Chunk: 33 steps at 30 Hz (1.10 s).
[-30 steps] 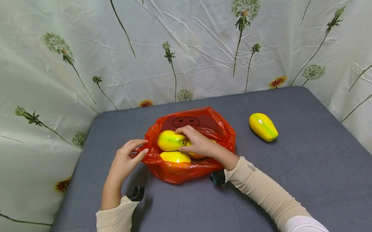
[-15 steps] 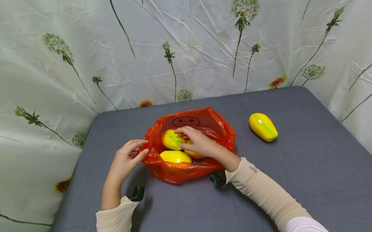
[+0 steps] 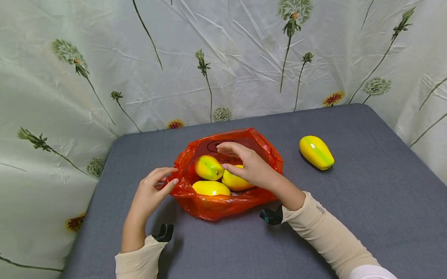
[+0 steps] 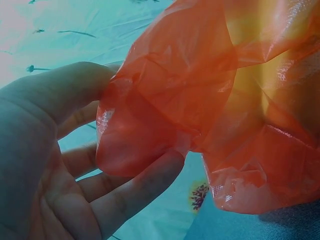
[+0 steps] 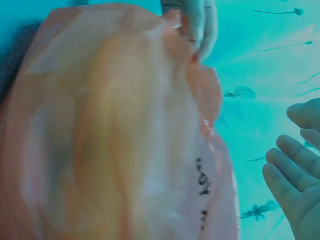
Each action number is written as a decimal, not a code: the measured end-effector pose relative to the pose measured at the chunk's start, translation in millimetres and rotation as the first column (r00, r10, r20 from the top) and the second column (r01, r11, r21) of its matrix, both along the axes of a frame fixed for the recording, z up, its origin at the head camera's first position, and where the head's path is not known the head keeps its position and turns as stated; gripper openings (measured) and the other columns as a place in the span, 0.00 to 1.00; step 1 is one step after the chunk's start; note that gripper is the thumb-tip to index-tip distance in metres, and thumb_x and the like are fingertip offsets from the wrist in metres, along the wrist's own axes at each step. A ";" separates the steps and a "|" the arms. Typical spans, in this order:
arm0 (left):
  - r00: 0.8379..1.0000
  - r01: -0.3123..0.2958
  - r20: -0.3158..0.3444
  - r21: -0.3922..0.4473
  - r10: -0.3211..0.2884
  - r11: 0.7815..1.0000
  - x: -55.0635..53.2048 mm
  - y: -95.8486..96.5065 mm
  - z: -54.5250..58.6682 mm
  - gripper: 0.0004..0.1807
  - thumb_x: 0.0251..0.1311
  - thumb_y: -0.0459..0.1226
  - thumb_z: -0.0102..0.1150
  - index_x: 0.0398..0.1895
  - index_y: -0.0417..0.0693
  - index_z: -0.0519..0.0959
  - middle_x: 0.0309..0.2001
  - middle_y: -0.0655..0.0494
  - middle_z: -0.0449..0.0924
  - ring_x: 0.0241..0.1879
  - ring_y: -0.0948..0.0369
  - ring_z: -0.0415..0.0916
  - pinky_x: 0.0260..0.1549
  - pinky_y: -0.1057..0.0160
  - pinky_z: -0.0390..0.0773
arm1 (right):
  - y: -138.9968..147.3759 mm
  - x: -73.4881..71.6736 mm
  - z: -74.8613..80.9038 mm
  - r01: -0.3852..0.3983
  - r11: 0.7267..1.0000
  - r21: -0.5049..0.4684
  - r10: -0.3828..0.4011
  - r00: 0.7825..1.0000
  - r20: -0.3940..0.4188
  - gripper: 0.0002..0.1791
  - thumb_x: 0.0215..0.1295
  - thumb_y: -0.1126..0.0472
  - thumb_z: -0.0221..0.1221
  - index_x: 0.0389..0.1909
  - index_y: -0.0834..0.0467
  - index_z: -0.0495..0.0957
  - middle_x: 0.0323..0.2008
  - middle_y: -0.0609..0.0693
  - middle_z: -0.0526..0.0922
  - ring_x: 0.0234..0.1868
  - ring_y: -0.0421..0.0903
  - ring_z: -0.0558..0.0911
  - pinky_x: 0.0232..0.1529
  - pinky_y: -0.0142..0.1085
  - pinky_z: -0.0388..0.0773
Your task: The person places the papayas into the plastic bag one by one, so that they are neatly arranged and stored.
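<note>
A red plastic bag (image 3: 212, 209) with a printed smiley face lies with its mouth open on the grey table. Inside it are three glossy papayas: a yellow-green one (image 3: 206, 166) at the back, a yellow one (image 3: 211, 188) in front, and another (image 3: 235, 182) at the right, partly behind my right hand. My left hand (image 3: 150, 194) pinches the bag's left edge between thumb and fingers; in the left wrist view the thin film (image 4: 145, 125) is between them. My right hand (image 3: 253, 165) hovers over the bag's mouth, fingers spread and holding nothing.
Another yellow papaya (image 3: 317, 152) with a green stripe lies on the grey table (image 3: 363, 199), right of the bag. A pale flower-printed cloth (image 3: 242, 58) hangs behind and along the sides. Dark wrist cameras (image 3: 271, 216) sit under both wrists.
My right hand let go of the back papaya, which settled inside the bag, then drew back to the right and opened. My left hand stays at the bag's edge.
</note>
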State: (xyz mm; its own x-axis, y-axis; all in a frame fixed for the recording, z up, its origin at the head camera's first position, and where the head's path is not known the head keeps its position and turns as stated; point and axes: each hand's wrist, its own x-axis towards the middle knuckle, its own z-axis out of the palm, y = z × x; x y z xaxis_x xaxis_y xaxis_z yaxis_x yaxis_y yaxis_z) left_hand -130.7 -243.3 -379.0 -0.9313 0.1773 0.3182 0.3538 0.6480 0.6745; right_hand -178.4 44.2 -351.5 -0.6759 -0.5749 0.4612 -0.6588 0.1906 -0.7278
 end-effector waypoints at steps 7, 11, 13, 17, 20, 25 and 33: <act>1.000 0.000 0.006 0.004 0.000 1.000 -0.1 -0.3 -0.4 0.16 0.55 0.40 0.60 0.47 0.47 0.78 0.46 0.57 0.74 0.35 0.62 0.67 0.33 0.62 0.76 | 21.5 5.2 9.3 0.071 0.995 -0.066 -0.076 0.995 -0.070 0.23 0.58 0.69 0.57 0.56 0.63 0.66 0.51 0.56 0.73 0.53 0.47 0.71 0.51 0.42 0.69; 1.000 0.001 0.003 0.005 -0.001 1.000 -0.1 -0.2 -0.3 0.16 0.55 0.39 0.60 0.47 0.47 0.78 0.46 0.57 0.74 0.35 0.62 0.67 0.33 0.61 0.76 | 36.0 5.4 10.0 0.132 0.977 -0.170 -0.154 0.981 -0.121 0.23 0.54 0.74 0.59 0.52 0.66 0.68 0.47 0.58 0.75 0.50 0.49 0.73 0.48 0.42 0.71; 1.000 0.002 0.002 0.005 -0.002 1.000 -0.1 -0.1 -0.1 0.16 0.55 0.39 0.60 0.47 0.46 0.78 0.46 0.56 0.75 0.35 0.62 0.68 0.33 0.60 0.76 | 44.8 5.6 10.2 0.167 0.963 -0.210 -0.195 0.973 -0.120 0.23 0.52 0.77 0.59 0.51 0.67 0.69 0.47 0.59 0.75 0.49 0.50 0.74 0.49 0.39 0.71; 1.000 0.003 0.006 0.004 -0.003 1.000 -0.3 0.3 0.5 0.16 0.55 0.39 0.60 0.47 0.46 0.78 0.45 0.56 0.75 0.35 0.61 0.68 0.33 0.60 0.76 | 64.6 7.4 12.8 0.245 0.935 -0.256 -0.273 0.959 -0.080 0.24 0.50 0.80 0.58 0.51 0.70 0.68 0.47 0.60 0.74 0.49 0.53 0.74 0.51 0.35 0.69; 1.000 -0.001 0.014 -0.004 0.001 1.000 -0.9 0.6 0.7 0.16 0.55 0.40 0.60 0.47 0.47 0.78 0.46 0.56 0.75 0.36 0.61 0.68 0.34 0.63 0.76 | 77.6 11.6 18.0 0.326 0.911 -0.252 -0.354 0.932 -0.075 0.23 0.50 0.81 0.57 0.49 0.72 0.67 0.45 0.64 0.74 0.48 0.55 0.74 0.51 0.34 0.68; 1.000 -0.005 0.019 -0.006 0.005 1.000 -1.4 1.0 0.1 0.16 0.56 0.41 0.60 0.47 0.47 0.77 0.46 0.56 0.75 0.36 0.61 0.68 0.34 0.61 0.76 | 96.4 14.5 17.0 0.467 0.852 -0.238 -0.493 0.868 -0.061 0.21 0.50 0.81 0.57 0.47 0.76 0.67 0.43 0.67 0.74 0.46 0.55 0.74 0.50 0.32 0.68; 1.000 -0.007 0.021 0.005 0.007 1.000 -0.1 0.6 -0.2 0.16 0.55 0.40 0.60 0.47 0.46 0.77 0.46 0.55 0.75 0.36 0.60 0.68 0.34 0.56 0.76 | 133.2 -5.3 -19.9 0.610 0.772 -0.176 -0.620 0.784 -0.003 0.22 0.52 0.76 0.60 0.50 0.71 0.69 0.43 0.64 0.75 0.45 0.51 0.74 0.50 0.27 0.66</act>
